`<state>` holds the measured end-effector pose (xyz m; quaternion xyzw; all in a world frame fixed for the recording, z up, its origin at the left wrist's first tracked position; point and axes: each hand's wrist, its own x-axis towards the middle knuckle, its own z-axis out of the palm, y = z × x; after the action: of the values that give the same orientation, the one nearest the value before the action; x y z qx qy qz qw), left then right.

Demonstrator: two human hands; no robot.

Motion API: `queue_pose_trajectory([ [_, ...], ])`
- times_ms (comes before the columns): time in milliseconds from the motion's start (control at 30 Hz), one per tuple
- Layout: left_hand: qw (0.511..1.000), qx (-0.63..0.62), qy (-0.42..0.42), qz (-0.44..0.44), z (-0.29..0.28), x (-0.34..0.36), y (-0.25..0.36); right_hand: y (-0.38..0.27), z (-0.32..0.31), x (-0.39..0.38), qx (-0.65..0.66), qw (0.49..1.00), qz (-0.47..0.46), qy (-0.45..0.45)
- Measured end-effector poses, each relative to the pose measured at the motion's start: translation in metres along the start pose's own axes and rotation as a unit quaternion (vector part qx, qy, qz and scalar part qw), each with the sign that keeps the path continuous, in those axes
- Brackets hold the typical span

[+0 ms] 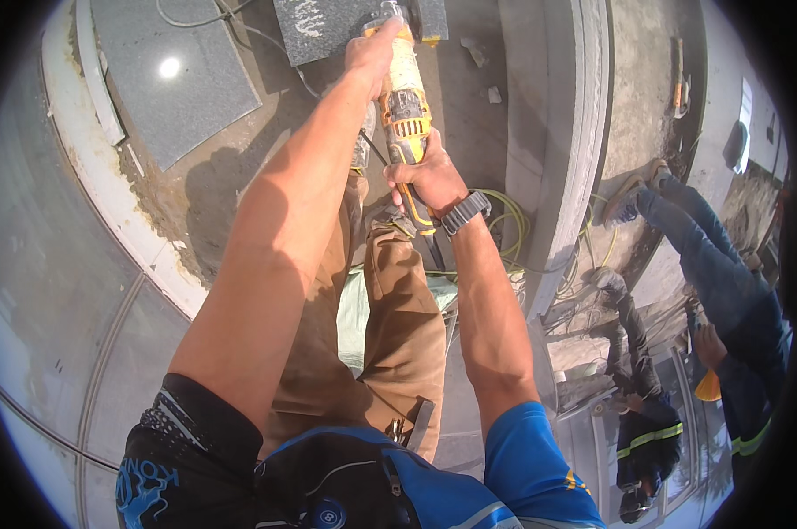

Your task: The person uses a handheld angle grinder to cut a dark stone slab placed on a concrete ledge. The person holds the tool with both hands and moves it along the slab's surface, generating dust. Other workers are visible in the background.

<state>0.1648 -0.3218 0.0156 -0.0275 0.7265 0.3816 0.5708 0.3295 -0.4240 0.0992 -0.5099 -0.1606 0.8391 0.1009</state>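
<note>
A yellow-and-black angle grinder (406, 84) stretches away in front of me, its body pale with dust. My left hand (373, 58) is closed on its front end, close to the grinder's head. Around the rear handle, my right hand (431, 176) is wrapped, with a dark watch on that wrist. The grinder's front end is over or beside a grey speckled stone slab (306, 46) at the top of the view. The disc is too hidden to make out, so I cannot tell whether it touches the slab.
A larger grey slab (174, 93) lies at the left, with a cable (271, 40) running past it. Yellow-green hose (510, 220) coils right of my legs, beside a long concrete ledge (564, 132). Two other people (725, 256) are at the right. Stone scraps (494, 94) litter the ground.
</note>
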Motion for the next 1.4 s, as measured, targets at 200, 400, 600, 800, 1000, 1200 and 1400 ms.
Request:
queue_pose_trajectory([
  [200, 1.0, -0.019, -0.005, 0.0, 0.004, 0.008, 0.003, -0.005, -0.002, 0.007, 0.004, 1.0, -0.014, -0.015],
  [400, 1.0, -0.01, -0.011, -0.009, 0.0, 0.011, 0.0, -0.01, 0.002, -0.001, -0.006, 1.0, -0.012, -0.006],
  [600, 1.0, -0.004, -0.023, -0.006, -0.001, -0.005, -0.003, 0.002, 0.0, -0.006, 0.003, 1.0, -0.007, 0.009],
  [800, 0.999, -0.015, -0.034, -0.006, -0.001, -0.007, -0.003, 0.009, -0.002, -0.002, 0.007, 1.0, -0.013, 0.008],
  [1000, 1.0, -0.004, -0.019, 0.009, -0.001, 0.006, -0.003, 0.009, -0.008, 0.012, 0.011, 1.0, -0.012, -0.011],
  [1200, 0.999, -0.013, -0.037, -0.005, -0.005, 0.011, -0.005, 0.004, -0.003, 0.008, 0.007, 1.0, -0.014, -0.003],
  [1400, 0.998, -0.023, -0.05, -0.003, -0.005, 0.001, -0.004, 0.006, -0.002, 0.002, 0.006, 1.0, -0.022, 0.0],
])
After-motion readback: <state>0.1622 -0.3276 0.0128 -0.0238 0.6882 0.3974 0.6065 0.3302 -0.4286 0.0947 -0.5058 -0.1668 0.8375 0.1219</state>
